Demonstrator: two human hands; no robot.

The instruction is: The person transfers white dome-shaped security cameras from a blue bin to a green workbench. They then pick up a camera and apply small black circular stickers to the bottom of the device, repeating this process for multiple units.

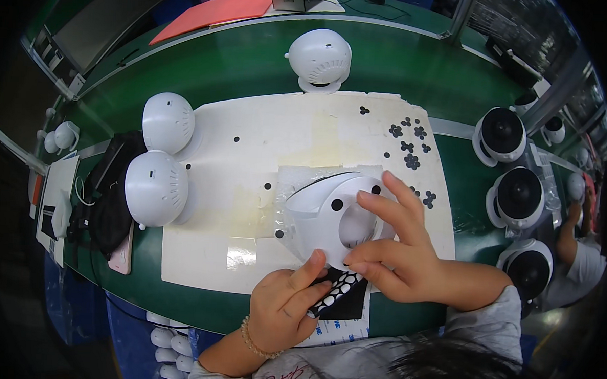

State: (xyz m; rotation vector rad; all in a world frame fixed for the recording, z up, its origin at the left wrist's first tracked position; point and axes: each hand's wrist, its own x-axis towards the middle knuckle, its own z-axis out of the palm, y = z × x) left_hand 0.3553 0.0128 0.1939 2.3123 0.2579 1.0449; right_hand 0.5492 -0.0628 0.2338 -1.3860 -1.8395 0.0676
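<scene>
A rounded white camera housing (309, 220) lies on its side in front of me on a clear plastic bag, its round base ring turned up. Two black round pads (337, 205) sit on the ring's far part. My left hand (285, 304) is closed on a black pad sheet (339, 293) with white round spots, its index finger against the housing's near edge. Thumb and index finger of my right hand (409, 258) come together at the ring's near edge; what they pinch is too small to make out. Its other fingers reach over the ring's right side.
White camera housings stand at the left (156, 188) and far middle (319, 58). Black-fronted cameras (518, 192) line the right. Loose black pads (407, 146) dot the cream board (206, 253). A black bag (117, 202) lies left; another person (581, 262) is at far right.
</scene>
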